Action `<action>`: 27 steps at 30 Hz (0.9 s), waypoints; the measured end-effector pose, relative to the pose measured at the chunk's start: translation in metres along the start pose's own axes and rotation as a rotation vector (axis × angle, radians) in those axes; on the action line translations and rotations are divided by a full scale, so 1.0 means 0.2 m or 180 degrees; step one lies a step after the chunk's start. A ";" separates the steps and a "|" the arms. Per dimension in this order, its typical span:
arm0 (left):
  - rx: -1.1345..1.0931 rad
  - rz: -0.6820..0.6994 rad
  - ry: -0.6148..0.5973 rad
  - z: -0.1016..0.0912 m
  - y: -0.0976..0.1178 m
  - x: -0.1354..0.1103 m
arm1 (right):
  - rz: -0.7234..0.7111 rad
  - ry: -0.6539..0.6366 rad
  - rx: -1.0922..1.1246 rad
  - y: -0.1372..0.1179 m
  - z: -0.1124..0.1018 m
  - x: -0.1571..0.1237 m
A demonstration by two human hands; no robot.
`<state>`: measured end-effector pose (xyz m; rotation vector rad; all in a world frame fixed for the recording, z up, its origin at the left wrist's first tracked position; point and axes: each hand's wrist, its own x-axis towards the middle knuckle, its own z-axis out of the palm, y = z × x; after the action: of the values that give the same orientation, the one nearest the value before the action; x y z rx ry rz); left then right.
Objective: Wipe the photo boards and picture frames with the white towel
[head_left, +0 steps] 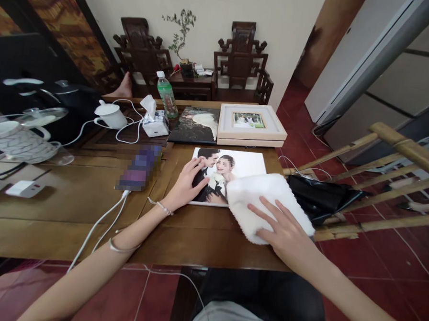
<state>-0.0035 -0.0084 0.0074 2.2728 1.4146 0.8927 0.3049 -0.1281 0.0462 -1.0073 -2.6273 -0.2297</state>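
Observation:
A printed photo panel (243, 164) of a couple lies flat on the wooden table (71, 210). My left hand (186, 185) rests on the panel's left edge, fingers spread and flat. A white fluffy cloth (263, 192) covers the panel's lower right corner. My right hand (284, 229) lies on top of the cloth with its fingers stretched out, pressing it down. A thin bracelet sits on my left wrist.
Behind the panel lie a dark photo print (196, 125) and a white framed picture (251, 124). A tissue box (154, 124), green bottle (166, 95), white teapot (111, 115), cups and white cables stand at left. A black bag (320, 195) and bamboo rack (378, 188) are at right.

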 end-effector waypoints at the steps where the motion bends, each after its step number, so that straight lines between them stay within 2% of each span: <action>1: 0.0016 0.0006 0.0006 0.00 0.00 0.00 | 0.0007 -0.0005 -0.0001 0.02 0.00 0.01; 4: 0.0025 0.0012 -0.0042 0.00 -0.01 0.01 | 0.0098 -0.0070 -0.0045 0.13 0.04 0.11; 10: 0.0064 -0.0112 -0.0056 0.00 -0.02 0.01 | 0.0571 -0.0344 0.0019 0.38 0.14 0.43; 13: 0.0120 -0.0143 -0.0063 0.00 -0.03 0.02 | 0.0732 -0.0432 0.0028 0.44 0.16 0.56; 15: 0.0139 -0.0144 -0.0079 0.00 -0.04 0.02 | 0.0795 -0.0465 0.0003 0.45 0.17 0.60; 18: 0.0144 -0.0142 -0.0099 0.00 -0.04 0.02 | 0.0766 -0.0513 -0.0021 0.38 0.17 0.55; 24: 0.0150 -0.0140 -0.0066 0.00 -0.05 0.03 | 0.0246 -0.0143 -0.0087 0.08 0.08 0.22; 27: 0.0125 -0.0067 -0.0113 0.00 -0.06 0.03 | 0.0102 -0.0176 -0.0021 -0.01 0.01 0.11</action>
<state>-0.0099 0.0028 0.0027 2.2862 1.4504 0.8211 0.2877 -0.1153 0.0511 -1.0719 -2.6590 -0.2062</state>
